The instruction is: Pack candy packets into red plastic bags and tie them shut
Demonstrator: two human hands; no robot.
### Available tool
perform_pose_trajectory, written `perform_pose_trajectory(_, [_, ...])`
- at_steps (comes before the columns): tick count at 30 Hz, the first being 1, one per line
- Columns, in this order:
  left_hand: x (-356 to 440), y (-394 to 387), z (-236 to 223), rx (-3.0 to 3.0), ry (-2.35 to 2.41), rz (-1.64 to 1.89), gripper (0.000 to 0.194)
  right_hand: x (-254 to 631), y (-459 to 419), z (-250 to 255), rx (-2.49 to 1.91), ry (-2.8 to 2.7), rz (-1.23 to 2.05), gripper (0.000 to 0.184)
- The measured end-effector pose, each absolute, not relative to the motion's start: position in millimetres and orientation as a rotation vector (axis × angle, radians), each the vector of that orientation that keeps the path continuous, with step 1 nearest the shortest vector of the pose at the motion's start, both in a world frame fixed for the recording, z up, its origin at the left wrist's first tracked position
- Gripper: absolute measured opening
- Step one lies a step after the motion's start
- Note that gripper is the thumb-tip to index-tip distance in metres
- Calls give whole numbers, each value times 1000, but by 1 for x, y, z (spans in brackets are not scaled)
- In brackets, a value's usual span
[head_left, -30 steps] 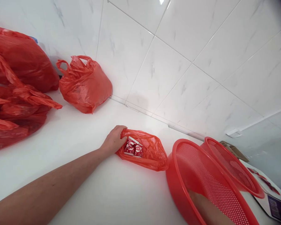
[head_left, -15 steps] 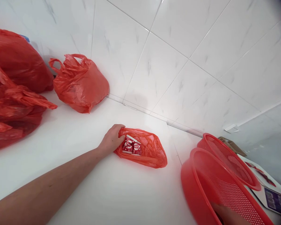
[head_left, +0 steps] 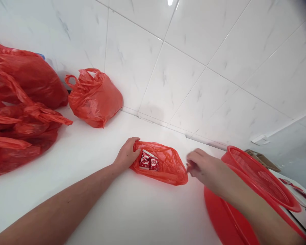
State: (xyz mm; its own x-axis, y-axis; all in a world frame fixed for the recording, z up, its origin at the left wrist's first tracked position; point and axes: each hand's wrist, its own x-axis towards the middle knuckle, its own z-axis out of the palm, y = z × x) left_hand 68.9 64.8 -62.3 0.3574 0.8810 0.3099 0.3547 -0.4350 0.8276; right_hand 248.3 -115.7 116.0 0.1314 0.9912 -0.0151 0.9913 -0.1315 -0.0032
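Observation:
My left hand [head_left: 127, 153] grips the left rim of an opened red plastic bag [head_left: 172, 160] on the white table, thumb inside the rim. Two small red-and-white printed packets [head_left: 149, 161] lie side by side in the bag's left part. Just off the bag's right end is my right hand [head_left: 200, 165], its fingers curled together and slightly blurred; what they hold, if anything, I cannot make out. My right forearm passes over a red plastic basket [head_left: 219, 214] and hides much of it.
A second red basket with a perforated bottom [head_left: 262, 175] leans behind the first. Behind it are a brown cardboard piece [head_left: 262, 160] and a white scale [head_left: 293, 214]. On the left stand a small red bag [head_left: 97, 98] and larger filled red bags [head_left: 22, 129], near the tiled wall [head_left: 183, 68].
My right hand has come out of the near red basket and moved left and up to the bag's right end. My left hand keeps its grip. The view has shifted slightly.

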Motion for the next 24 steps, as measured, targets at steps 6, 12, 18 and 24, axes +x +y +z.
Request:
perform_pose_trajectory(6, [68, 66, -63, 1942, 1053, 1037, 40, 224, -47, 78, 2183, 2139, -158, 25])
perform_pose_trajectory(12, [70, 66, -64, 1903, 1038, 1029, 42, 243, -47, 53, 2798, 2081, -42, 48])
perform_pose_trajectory(18, [63, 67, -57, 1826, 1089, 1012, 46, 285, -69, 3, 3495, 1570, -132, 58])
perform_pose_trajectory(24, [45, 84, -47, 1692, 1061, 871, 48, 303, -82, -41, 3424, 1837, -1003, 40])
